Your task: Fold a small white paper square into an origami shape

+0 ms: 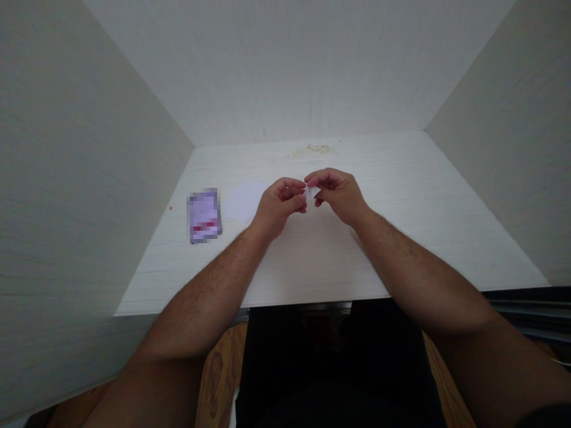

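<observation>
My left hand [279, 205] and my right hand [334, 193] meet over the middle of the white table [401, 238]. Both pinch one small piece of white folded paper [311, 191] between fingertips, fingers curled closed. The paper is tiny and mostly hidden by the fingers. A flat white sheet of paper [243, 201] lies on the table just left of my left hand.
A purple and white card pack [204, 216] lies at the left of the table. A brownish stain [312, 150] marks the far edge. White walls close in the table on the left, back and right. A tiny red speck [171, 208] sits near the left wall.
</observation>
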Tool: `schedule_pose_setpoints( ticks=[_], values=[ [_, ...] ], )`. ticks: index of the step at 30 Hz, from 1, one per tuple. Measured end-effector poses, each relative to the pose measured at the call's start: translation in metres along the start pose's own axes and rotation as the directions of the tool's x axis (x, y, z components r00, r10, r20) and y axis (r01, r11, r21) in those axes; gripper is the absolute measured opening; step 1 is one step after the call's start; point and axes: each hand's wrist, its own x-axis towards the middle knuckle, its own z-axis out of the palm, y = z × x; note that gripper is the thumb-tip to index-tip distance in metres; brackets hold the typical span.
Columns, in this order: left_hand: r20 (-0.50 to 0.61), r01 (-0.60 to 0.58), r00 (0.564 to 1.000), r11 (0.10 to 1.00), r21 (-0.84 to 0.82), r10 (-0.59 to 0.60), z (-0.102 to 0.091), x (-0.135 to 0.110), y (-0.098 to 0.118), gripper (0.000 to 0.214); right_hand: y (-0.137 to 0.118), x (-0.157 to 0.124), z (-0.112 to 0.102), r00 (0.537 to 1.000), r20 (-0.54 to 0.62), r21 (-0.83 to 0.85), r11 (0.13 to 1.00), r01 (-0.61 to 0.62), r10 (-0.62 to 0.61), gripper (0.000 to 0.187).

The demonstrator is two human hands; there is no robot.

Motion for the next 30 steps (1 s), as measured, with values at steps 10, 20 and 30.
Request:
schedule_pose_setpoints(
  ticks=[10,20,30],
  values=[
    [-0.200,-0.080,0.975,0.990,0.114,0.102,-0.0002,0.0037,-0.0054,0.026,-0.0052,-0.0018,0.0024,0.992,-0.067,-0.028,0.994,-0.105,0.103,0.022],
    [-0.173,-0.076,0.979,0.982,0.171,0.105,0.0056,-0.0012,-0.0003,0.019,-0.0040,-0.0007,0.0037,0.988,-0.096,-0.122,0.984,-0.134,0.122,0.018],
    [-0.150,-0.062,0.983,0.964,0.258,0.103,0.0017,0.0004,-0.0037,0.020,0.0007,-0.0025,0.0078,0.993,-0.119,-0.119,0.992,-0.037,0.023,0.017]
  ],
)
